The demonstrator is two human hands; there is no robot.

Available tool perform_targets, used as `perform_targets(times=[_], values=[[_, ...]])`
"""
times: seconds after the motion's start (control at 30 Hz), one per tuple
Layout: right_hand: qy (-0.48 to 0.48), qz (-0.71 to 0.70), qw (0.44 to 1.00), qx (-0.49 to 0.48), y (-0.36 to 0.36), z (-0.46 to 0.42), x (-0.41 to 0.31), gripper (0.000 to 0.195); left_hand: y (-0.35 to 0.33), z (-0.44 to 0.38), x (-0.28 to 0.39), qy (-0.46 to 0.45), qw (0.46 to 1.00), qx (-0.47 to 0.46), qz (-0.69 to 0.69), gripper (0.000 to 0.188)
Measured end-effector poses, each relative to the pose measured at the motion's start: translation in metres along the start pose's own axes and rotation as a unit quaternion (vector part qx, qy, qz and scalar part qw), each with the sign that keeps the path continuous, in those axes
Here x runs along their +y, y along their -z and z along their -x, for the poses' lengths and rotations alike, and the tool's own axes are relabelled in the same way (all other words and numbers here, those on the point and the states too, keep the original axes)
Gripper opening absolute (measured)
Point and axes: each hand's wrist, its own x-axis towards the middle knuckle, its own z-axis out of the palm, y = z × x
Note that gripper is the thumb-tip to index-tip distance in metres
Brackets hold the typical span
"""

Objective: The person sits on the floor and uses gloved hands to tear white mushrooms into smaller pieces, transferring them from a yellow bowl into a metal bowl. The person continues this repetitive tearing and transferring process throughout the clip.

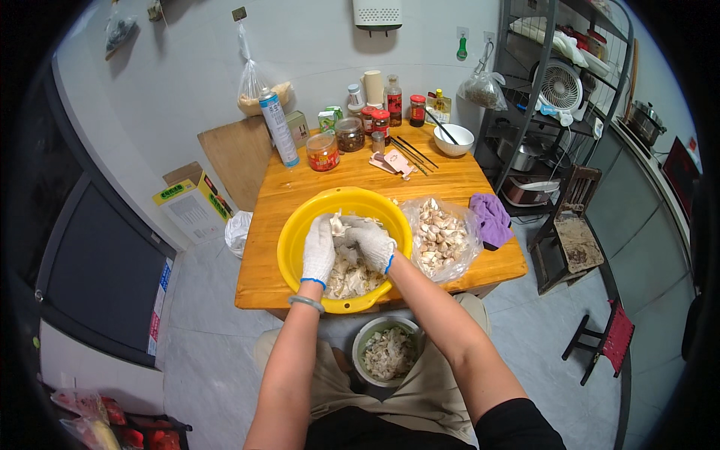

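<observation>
Both my hands wear white knitted gloves with blue cuffs and are inside a yellow plastic basin (289, 264) on the wooden table. My left hand (319, 247), fingers upward, grips a piece of garlic (337, 225) with papery skin. Close beside it, my right hand (368, 241) has its fingers curled inward; whether it also holds garlic is hidden. Loose garlic skins (351, 278) cover the basin's bottom. Touching the basin's right side, a clear plastic bag (458, 270) lies open with many garlic cloves (439, 233) in it.
Between my knees stands a metal pot (360, 360) holding garlic peelings (389, 354). A purple cloth (490, 219) lies at the table's right edge. Jars (323, 154), a spray can (278, 128), chopsticks (416, 152) and a white bowl (453, 140) occupy the back. A wooden chair (574, 242) stands right.
</observation>
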Motion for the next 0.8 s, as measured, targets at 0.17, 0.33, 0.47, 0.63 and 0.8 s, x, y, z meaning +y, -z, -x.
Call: perform_targets(times=[0.17,0.33,0.47,0.63,0.8], values=[[-0.002,0.078,0.993,0.087,0.008,0.001,-0.007,0.027,0.004,0.003,0.004,-0.010,1.000,0.011,-0.012,0.050],[0.229,0.349,0.903,0.100,0.008,-0.011,0.015,0.031,-0.001,0.004,0.007,0.029,0.999,-0.014,-0.001,0.049],[0.215,0.416,0.879,0.086,0.013,-0.014,0.018,0.030,-0.001,0.009,0.008,-0.035,0.997,-0.017,-0.070,0.044],[0.202,0.445,0.870,0.058,0.007,-0.011,0.012,0.028,-0.003,0.011,0.010,-0.038,0.995,0.006,-0.092,0.040],[0.178,0.421,0.888,0.046,0.000,-0.002,0.003,0.026,0.001,0.010,0.009,-0.042,0.995,0.014,-0.086,0.038]])
